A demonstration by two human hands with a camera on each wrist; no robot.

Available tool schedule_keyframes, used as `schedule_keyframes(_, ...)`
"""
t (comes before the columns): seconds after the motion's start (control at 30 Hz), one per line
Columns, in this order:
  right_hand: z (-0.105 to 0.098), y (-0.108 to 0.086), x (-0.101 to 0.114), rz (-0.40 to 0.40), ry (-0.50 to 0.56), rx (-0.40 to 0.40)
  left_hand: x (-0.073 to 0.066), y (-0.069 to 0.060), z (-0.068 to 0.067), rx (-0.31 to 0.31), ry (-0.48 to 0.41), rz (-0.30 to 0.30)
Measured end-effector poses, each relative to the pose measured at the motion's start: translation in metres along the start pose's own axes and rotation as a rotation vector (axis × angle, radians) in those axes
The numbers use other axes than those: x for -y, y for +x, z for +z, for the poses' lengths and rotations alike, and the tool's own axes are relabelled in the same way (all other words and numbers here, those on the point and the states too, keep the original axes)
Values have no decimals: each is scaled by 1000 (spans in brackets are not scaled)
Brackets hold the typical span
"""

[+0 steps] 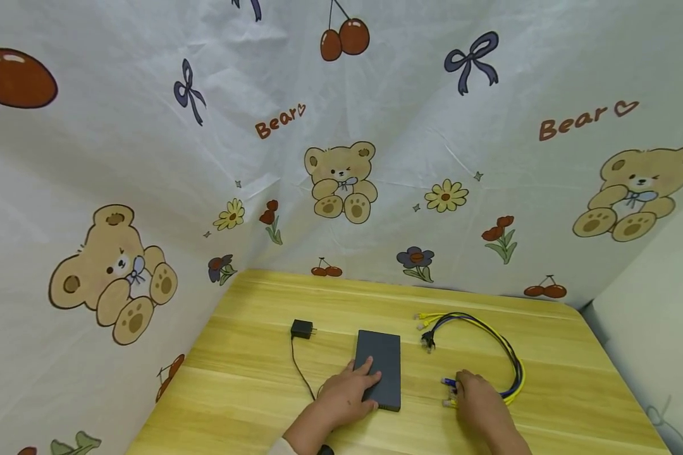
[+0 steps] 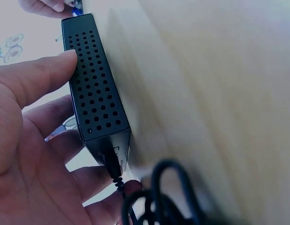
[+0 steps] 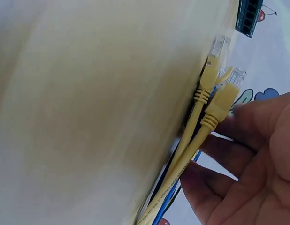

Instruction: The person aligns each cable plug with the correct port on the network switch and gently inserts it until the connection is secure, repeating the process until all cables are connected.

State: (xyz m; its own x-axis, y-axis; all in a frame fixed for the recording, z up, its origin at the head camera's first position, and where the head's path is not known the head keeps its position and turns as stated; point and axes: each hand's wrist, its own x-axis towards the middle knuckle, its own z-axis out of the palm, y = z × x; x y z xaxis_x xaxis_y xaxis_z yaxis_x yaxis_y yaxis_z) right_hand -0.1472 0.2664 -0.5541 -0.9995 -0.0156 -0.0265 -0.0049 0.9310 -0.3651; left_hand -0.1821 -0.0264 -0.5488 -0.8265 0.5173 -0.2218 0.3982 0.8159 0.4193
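A flat black box [image 1: 384,360] lies on the table, and my left hand [image 1: 347,395] rests across it with fingers spread. In the left wrist view, the thumb of my left hand [image 2: 37,117] touches the perforated side of the box [image 2: 95,89], and a black cord [image 2: 118,180] is plugged into its end. My right hand [image 1: 484,407] grips several network cables [image 1: 515,363] near their plugs. The right wrist view has two yellow plugs [image 3: 220,103] with clear tips beside the fingers of my right hand [image 3: 248,154], with blue and black cables behind them.
A black power adapter [image 1: 301,328] lies left of the box, its cord running toward my left wrist. The cables' other plugs [image 1: 427,338] lie farther back, right of the box. A printed bear cloth [image 1: 387,240] hangs behind the wooden table [image 1: 250,379].
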Motion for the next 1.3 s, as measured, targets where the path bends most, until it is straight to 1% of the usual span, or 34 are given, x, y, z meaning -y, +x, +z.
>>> schedule_keyframes(0.07, 1, 1, -4, 0, -4, -21, -3, -1, -1, 9, 1, 1)
schedule_keyframes(0.2, 1, 3, -4, 19, 13, -24, -4, 0, 0, 14, 11, -3)
schedule_keyframes(0.33, 2, 5, -2, 65, 30, 1, -4, 0, 1, 13, 19, 10)
schedule_keyframes(0.43, 5, 7, -2, 94, 27, 31, -5, -1, 3, 16, 22, 8)
schedule_keyframes(0.6, 13, 10, -2, 112, 1, 56, -4, -2, 7, 32, 42, -1)
schedule_keyframes(0.67, 14, 11, -2, 116, 6, 41, -4, -1, 8, 30, 42, 0)
schedule_keyframes(0.83, 10, 16, 0, 106, 43, -17, -8, 3, 7, -1, 49, 5)
schedule_keyframes(0.9, 8, 17, 0, 106, 57, -24, -9, 4, 6, -11, 61, 5)
schedule_keyframes(1.07, 4, 17, 3, 113, 99, -25, -13, 4, 4, -13, 72, -9)
schedule_keyframes(1.2, 0, 17, 5, 105, 117, -67, -14, 3, 1, -23, 61, -21)
schedule_keyframes(1.3, -2, 17, 5, 91, 119, -106, -15, 6, -1, -36, 48, -31)
